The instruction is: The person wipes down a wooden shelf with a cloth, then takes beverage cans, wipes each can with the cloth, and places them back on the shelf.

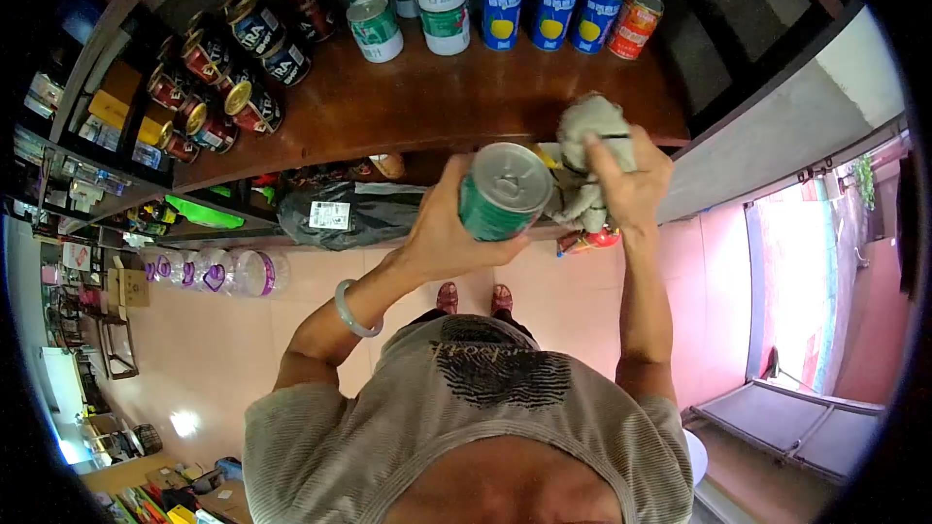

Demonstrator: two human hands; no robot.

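My left hand (451, 233) is wrapped round a green can (497, 204), held upright in front of the shelf with its silver lid facing me. In my right hand (636, 180) is a bunched greyish cloth (592, 126), close to the can and over the shelf's front edge; part of the cloth hangs down below my fingers. Behind my hands, the brown wooden shelf (427, 97) bears green-and-white cans (374, 29), partly stacked. To their right stand several blue cans (502, 10) and an orange can (635, 24).
Dark and red cans (254, 107) are grouped on the shelf's left side. Below lies a black plastic bag (379, 218) with a white label. Large clear bottles (218, 272) rest on the tiled floor at left. A folded metal-framed panel (777, 427) is at lower right.
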